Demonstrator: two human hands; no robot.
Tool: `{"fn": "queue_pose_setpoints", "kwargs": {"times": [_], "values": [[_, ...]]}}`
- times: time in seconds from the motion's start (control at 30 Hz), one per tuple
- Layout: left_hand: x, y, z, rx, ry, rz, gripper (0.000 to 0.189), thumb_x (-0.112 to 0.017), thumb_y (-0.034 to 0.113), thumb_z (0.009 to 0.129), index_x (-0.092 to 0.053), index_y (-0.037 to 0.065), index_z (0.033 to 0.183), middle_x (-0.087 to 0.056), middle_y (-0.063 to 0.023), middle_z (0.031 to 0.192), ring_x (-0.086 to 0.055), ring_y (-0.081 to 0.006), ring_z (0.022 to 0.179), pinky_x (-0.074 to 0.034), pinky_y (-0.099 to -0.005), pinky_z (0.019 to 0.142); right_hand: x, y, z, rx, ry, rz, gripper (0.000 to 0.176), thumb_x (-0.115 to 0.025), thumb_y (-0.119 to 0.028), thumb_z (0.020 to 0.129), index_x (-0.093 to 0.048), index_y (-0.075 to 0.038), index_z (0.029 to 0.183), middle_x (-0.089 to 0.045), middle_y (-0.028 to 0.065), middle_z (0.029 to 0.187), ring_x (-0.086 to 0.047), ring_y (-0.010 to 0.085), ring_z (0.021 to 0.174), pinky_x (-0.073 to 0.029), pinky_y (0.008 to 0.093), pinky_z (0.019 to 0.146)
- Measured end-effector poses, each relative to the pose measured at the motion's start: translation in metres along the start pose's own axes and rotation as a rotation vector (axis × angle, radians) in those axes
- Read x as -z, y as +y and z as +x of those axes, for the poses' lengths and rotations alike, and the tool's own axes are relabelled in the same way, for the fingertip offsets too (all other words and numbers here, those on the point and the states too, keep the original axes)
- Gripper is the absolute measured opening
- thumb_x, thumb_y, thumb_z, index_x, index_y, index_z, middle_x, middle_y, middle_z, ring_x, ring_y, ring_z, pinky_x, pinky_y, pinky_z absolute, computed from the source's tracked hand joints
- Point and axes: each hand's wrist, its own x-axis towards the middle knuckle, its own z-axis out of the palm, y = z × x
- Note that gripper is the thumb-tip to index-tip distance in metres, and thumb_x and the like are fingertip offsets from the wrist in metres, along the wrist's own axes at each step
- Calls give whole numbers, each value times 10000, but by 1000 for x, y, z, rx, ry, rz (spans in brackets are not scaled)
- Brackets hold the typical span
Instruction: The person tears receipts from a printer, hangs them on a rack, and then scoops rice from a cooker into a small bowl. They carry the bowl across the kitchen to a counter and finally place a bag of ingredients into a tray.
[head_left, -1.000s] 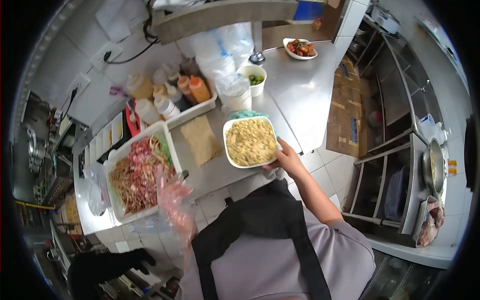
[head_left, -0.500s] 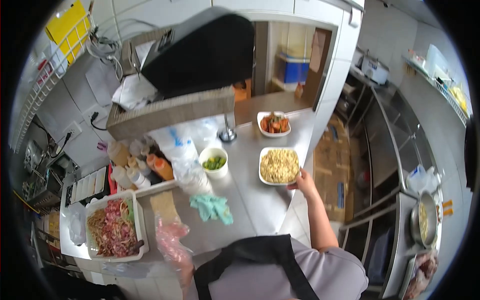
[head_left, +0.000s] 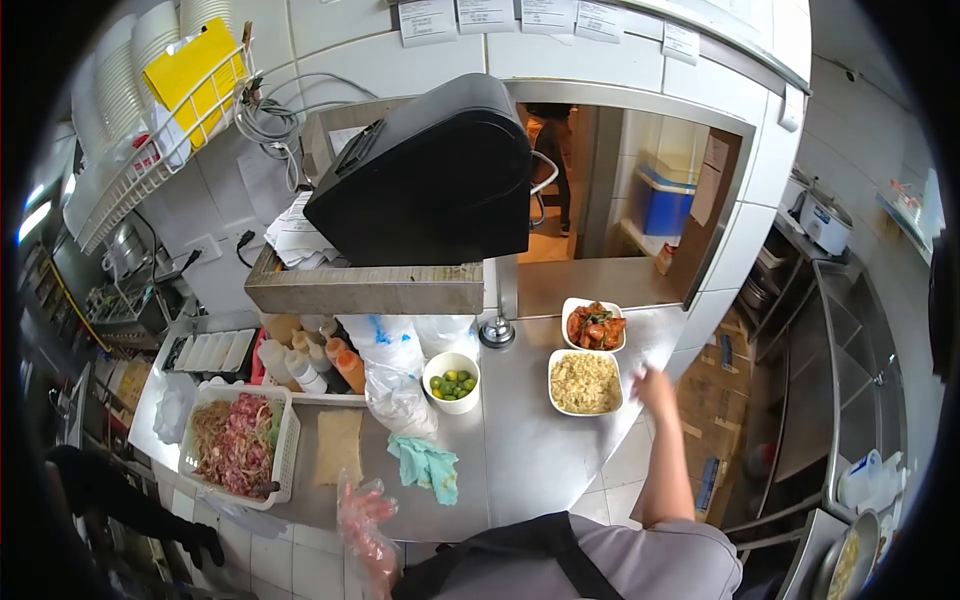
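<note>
As nearer bowl (head_left: 586,412) opens upward, squarish, axis unclear

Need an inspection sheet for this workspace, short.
Surface: metal counter, teal cloth lying on it.
Job's things: bowl of yellowish food, beside bowl of reddish food.
Clutter: squeeze bottles, plastic bags, tub of green fruit.
Hands: left hand clear-gloved, open; right hand bare, blurred, beside yellowish bowl.
Cables: coiled bundle near black machine.
Surroundings: taped cardboard on floor; person beyond hatch.
</note>
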Motion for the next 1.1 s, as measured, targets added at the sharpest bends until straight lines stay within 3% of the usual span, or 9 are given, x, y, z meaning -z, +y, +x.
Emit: {"fn": "queue_pose_setpoints", "kwargs": {"times": [0.07, 0.1, 0.2, 0.37, 0.43, 0.67, 0.97, 1.03, 1.1], "values": [[19, -35, -8, -39, 30, -87, 656, -207, 494, 899, -309, -47, 1254, -541, -155, 950, -572, -209, 725, -485, -294, 628, 46, -62, 48, 281, 17, 158, 206, -564, -200, 817, -563, 2, 859, -608, 105, 645, -573, 146, 566, -435, 290, 474], [14, -25, -12, -32, 42, -85, 656, -207, 494, 899, -309, -47, 1254, -541, -155, 950, -572, -209, 725, -485, -294, 628, 75, -130, 42, 531, 94, 294, 215, -541, -188, 843, -566, -5, 954, -614, 74, 715, -563, 114, 614, -436, 265, 493], [-6, 21, -18, -58, 132, 82, 643, -190, 477, 902, -302, -46, 1260, -548, -160, 935, -576, -215, 715, -489, -294, 635, 122, -270, 66, 822, -157, 715, 317, -518, -204, 866, -515, -11, 1117, -585, 43, 809, -546, 93, 666, -441, 207, 575], [-5, 42, -32, -152, 167, 262, 611, -168, 436, 909, -305, -49, 1254, -533, -164, 962, -576, -207, 724, -490, -290, 645, 129, -436, 163, 1071, 107, 517, 473, -601, -237, 782, -460, -15, 1176, -566, 110, 1047, -554, 171, 892, -435, 288, 812], [4, 46, -39, -107, 220, 269, 605, -169, 428, 908, -306, -51, 1253, -527, -168, 971, -576, -207, 731, -490, -289, 645, 118, -476, 178, 1082, 339, 553, 362, -486, -98, 781, -492, 20, 1123, -552, 204, 1060, -512, 344, 1004, -412, 372, 866], [22, 47, -57, -57, 364, 262, 601, -198, 423, 901, -303, -54, 1252, -518, -171, 974, -572, -208, 760, -482, -287, 640, 88, -545, 235, 1027, 560, 789, 612, -664, -126, 656, -407, 21, 1191, -473, 246, 1152, -437, 363, 1093, -373, 382, 909], [16, 59, -47, -23, 345, 289, 613, -218, 454, 897, -313, -44, 1241, -521, -149, 965, -565, -199, 769, -461, -293, 668, 106, -553, 194, 691, 486, 652, 689, -694, -193, 654, -311, -31, 1203, -489, 227, 1136, -414, 373, 1113, -342, 391, 933], [18, 63, -46, -17, 361, 286, 615, -217, 459, 897, -318, -43, 1240, -523, -148, 961, -564, -199, 775, -459, -295, 669, 109, -549, 181, 544, 585, 529, 703, -688, -204, 657, -291, -50, 1218, -470, 243, 1139, -398, 365, 1123, -333, 404, 935], [24, 65, -44, -18, 374, 277, 618, -217, 463, 898, -322, -42, 1239, -525, -147, 958, -564, -199, 781, -457, -296, 669, 103, -547, 175, 530, 764, 443, 560, -660, -152, 683, -411, -10, 1163, -553, 199, 1000, -513, 285, 994, -413, 363, 845]]}}
